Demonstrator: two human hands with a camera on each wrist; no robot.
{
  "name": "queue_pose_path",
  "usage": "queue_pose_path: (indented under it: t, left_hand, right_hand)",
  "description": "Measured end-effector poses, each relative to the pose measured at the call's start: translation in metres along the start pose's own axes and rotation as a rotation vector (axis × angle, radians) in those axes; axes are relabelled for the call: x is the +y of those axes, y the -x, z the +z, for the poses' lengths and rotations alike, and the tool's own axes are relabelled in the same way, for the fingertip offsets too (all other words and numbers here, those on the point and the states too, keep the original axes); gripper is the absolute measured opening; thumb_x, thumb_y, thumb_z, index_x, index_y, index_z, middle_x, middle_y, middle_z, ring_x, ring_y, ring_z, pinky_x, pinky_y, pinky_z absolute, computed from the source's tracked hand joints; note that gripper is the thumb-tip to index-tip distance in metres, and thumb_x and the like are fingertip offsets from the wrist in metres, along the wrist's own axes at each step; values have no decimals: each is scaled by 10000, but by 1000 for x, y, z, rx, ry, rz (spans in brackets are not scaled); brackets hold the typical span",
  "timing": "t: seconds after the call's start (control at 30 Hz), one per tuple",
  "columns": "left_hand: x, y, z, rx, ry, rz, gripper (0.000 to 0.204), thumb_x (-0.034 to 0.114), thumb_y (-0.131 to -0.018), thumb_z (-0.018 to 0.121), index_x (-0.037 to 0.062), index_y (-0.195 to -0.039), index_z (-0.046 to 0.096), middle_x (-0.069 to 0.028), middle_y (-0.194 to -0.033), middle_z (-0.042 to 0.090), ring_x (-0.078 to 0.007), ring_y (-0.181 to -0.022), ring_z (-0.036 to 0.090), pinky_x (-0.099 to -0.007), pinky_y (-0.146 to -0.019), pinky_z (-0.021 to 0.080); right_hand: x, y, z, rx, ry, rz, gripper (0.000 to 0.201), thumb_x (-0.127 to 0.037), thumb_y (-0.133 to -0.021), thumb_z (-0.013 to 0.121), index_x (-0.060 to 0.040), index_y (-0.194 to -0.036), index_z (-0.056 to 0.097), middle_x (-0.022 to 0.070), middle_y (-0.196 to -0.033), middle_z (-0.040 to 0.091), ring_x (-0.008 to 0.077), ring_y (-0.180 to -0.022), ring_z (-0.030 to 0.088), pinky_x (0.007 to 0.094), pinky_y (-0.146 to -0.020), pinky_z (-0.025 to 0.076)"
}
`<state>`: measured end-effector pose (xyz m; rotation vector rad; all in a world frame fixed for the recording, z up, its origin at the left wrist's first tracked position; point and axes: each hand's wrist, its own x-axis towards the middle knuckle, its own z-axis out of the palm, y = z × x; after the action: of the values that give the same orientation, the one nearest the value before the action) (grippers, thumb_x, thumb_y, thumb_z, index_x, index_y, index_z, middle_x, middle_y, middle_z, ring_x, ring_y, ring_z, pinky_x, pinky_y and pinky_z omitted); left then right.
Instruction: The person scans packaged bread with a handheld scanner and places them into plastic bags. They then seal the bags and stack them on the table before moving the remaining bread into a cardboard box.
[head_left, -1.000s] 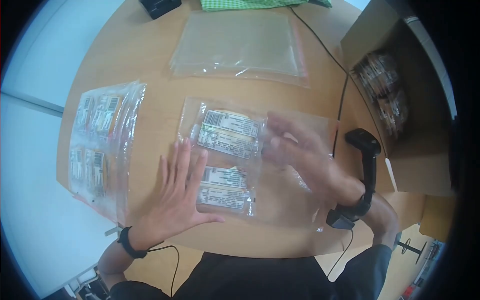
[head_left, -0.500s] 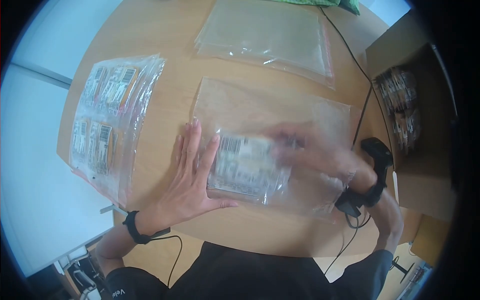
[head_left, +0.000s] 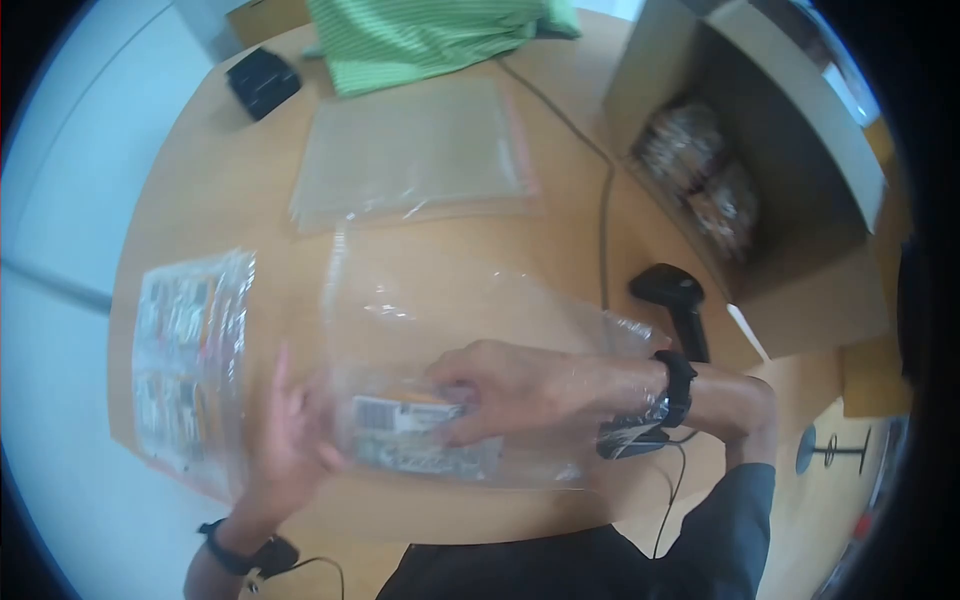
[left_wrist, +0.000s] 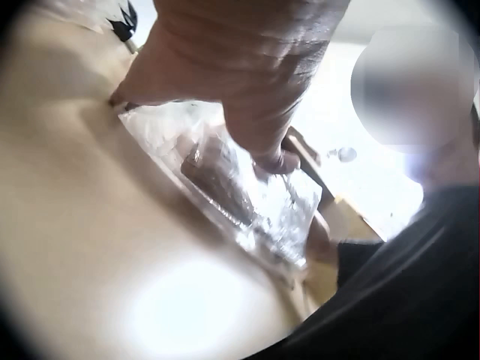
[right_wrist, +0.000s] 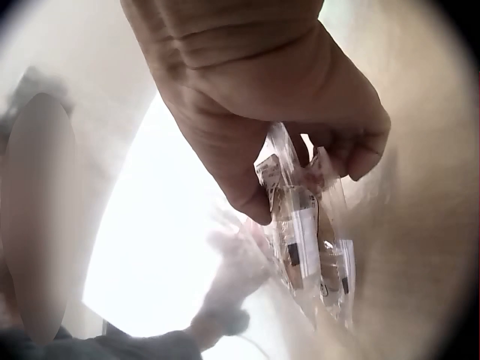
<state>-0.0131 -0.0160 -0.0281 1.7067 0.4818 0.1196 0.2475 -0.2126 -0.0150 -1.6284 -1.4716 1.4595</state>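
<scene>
Well, the right hand (head_left: 515, 385) grips labelled packets (head_left: 385, 450) inside a clear bag (head_left: 430, 315).

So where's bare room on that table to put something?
Far left, the table shows a bare patch between black box, filled bags and clear-bag stack; a narrower strip beyond the left hand separates the filled bags from the large clear bag. It's crowded in front, around the right hand and labelled packs, and rightward, with scanner, cable and carton.
</scene>
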Motion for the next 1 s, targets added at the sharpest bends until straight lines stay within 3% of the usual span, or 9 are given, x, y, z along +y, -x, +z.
queue_pose_path:
  t: [0.1,0.2,0.33,0.43,0.57,0.73,0.8,0.87,1.0]
  left_hand:
    - [46,-33,-9,53,141,-153,664,342,-1006,757,9,-1490,447,-121,-1180,694,-164,-988,676,-283,-810,525]
    - [79,-100,-21,259,-101,41,261,285,-1081,656,35,-1148,679,-4,-807,685,-84,-640,617,-229,-579,449]
    - [85,-215,-69,328,-109,226,319,305,-1090,634,37,-1264,631,-4,-803,656,-53,-561,530,-222,-536,418]
    - [60,-293,-91,365,-258,186,307,226,-1089,600,29,-1325,590,-37,-835,689,-77,-618,567,-243,-568,437]
    - [-23,-391,-125,511,-471,166,378,228,-1047,630,19,-1354,556,-138,-926,750,-236,-791,706,-370,-749,540]
    - [-8,-366,-84,633,-920,-16,518,310,-1024,664,63,-1456,521,-232,-1287,700,-377,-1188,681,-450,-1022,524]
    - [-10,-358,-66,813,-1130,231,624,396,-1036,632,120,-1567,455,-253,-1569,496,-441,-1482,436,-537,-1199,373]
    - [18,-331,-51,377,-1235,700,728,504,-1041,583,151,-1638,363,-240,-1661,365,-454,-1559,289,-609,-1246,265]
    - [20,-298,-8,31,-1461,250,721,549,-1064,535,155,-1644,367,-237,-1709,288,-454,-1557,301,-587,-1255,266]
  right_hand:
    - [-13,40,16,302,-206,-310,500,-342,-978,727,67,-1245,620,157,-1083,674,201,-1001,651,352,-866,534]
    - [-38,113,-3,303,-180,30,522,-319,-1042,693,28,-1399,539,126,-1173,664,212,-1090,647,371,-944,533]
    - [-2,188,-5,1165,-754,-157,336,-144,-1024,699,-30,-1335,640,3,-1090,701,86,-964,661,284,-868,546]
    - [37,214,-72,1619,-763,-313,195,-158,-1058,634,-10,-1179,673,51,-1069,702,158,-938,676,328,-813,554]
    - [114,235,-192,1754,-819,-473,256,-149,-1070,606,23,-1259,627,138,-1267,640,276,-1101,667,413,-956,599]
    - [125,228,-228,1565,-515,184,368,-352,-1043,670,3,-1140,658,96,-913,697,185,-730,678,310,-629,591]
    - [135,232,-236,1509,-208,457,448,-442,-1024,691,0,-1092,671,66,-779,691,147,-592,646,271,-520,545]
    - [152,236,-240,1546,-186,428,583,-590,-988,680,-7,-1009,682,23,-633,639,78,-445,528,224,-396,401]
    - [160,249,-235,1548,340,681,661,-589,-1026,617,63,-1104,695,189,-789,736,297,-668,705,374,-619,551]
